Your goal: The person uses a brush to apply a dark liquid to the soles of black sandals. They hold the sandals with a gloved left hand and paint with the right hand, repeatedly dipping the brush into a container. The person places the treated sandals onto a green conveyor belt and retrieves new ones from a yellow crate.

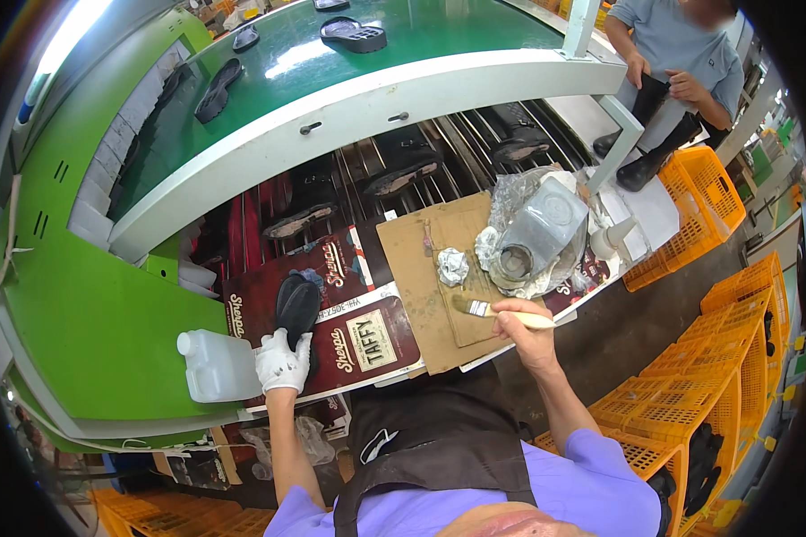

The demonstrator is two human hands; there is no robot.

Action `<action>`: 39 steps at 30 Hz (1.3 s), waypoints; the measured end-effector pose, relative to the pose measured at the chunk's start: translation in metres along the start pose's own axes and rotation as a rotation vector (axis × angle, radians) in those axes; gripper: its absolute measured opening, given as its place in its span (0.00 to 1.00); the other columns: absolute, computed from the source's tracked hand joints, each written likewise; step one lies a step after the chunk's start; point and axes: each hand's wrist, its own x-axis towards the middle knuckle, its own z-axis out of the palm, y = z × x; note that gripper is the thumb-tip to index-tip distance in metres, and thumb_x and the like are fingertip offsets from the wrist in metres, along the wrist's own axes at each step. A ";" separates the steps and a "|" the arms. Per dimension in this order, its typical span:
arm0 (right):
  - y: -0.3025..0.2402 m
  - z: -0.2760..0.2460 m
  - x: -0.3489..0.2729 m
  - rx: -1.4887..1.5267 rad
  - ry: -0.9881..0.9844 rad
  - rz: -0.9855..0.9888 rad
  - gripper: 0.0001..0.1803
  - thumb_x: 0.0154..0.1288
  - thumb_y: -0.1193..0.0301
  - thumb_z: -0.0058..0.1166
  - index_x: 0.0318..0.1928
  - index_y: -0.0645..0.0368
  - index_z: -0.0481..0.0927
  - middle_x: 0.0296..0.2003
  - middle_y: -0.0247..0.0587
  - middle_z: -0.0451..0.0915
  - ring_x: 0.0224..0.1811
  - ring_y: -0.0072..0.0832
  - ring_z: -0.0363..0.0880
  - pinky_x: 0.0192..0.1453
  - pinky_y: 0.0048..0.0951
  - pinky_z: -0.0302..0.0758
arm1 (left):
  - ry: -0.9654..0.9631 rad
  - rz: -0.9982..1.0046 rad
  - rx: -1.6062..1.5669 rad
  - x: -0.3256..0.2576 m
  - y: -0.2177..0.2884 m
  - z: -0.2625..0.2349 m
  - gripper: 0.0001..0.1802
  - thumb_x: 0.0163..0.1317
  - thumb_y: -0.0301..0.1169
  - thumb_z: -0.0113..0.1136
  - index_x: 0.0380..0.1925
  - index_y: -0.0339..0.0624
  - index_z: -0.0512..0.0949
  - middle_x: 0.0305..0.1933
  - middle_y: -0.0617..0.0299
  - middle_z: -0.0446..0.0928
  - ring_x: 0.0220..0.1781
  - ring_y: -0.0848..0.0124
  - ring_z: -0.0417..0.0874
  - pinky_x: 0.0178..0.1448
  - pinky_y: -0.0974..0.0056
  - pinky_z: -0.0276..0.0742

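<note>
My left hand, in a white glove, grips the near end of a black shoe sole that lies on a dark red printed cardboard sheet. My right hand, bare, holds a flat paintbrush by its pale handle, bristles pointing left over a brown cardboard sheet. A metal glue can, wrapped in crinkled plastic, lies tilted just beyond the brush. A crumpled foil wad rests on the brown cardboard.
A white plastic jug stands left of my gloved hand. A green conveyor belt carries black soles above; a lower rack holds black boots. Another person handles a boot at the upper right. Orange crates stand at the right.
</note>
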 end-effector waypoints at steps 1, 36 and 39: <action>0.000 -0.003 0.001 -0.028 0.011 -0.013 0.10 0.61 0.71 0.56 0.40 0.65 0.80 0.25 0.34 0.79 0.25 0.15 0.75 0.30 0.17 0.71 | 0.030 -0.003 -0.016 0.000 -0.003 0.004 0.26 0.59 0.52 0.52 0.41 0.39 0.77 0.38 0.43 0.75 0.40 0.46 0.79 0.44 0.49 0.74; 0.003 -0.048 0.068 -0.577 0.295 -0.144 0.15 0.55 0.62 0.62 0.25 0.64 0.80 0.16 0.41 0.78 0.17 0.23 0.76 0.24 0.26 0.71 | -0.545 -0.154 -2.371 -0.023 -0.015 0.020 0.29 0.70 0.44 0.40 0.64 0.37 0.55 0.55 0.46 0.69 0.47 0.55 0.77 0.37 0.57 0.86; 0.011 -0.048 0.056 -0.404 0.285 -0.086 0.16 0.56 0.63 0.62 0.26 0.65 0.80 0.16 0.35 0.78 0.18 0.15 0.74 0.22 0.21 0.70 | -0.823 0.025 -2.505 -0.024 0.028 -0.002 0.34 0.68 0.50 0.40 0.60 0.29 0.58 0.56 0.41 0.68 0.48 0.51 0.76 0.40 0.50 0.84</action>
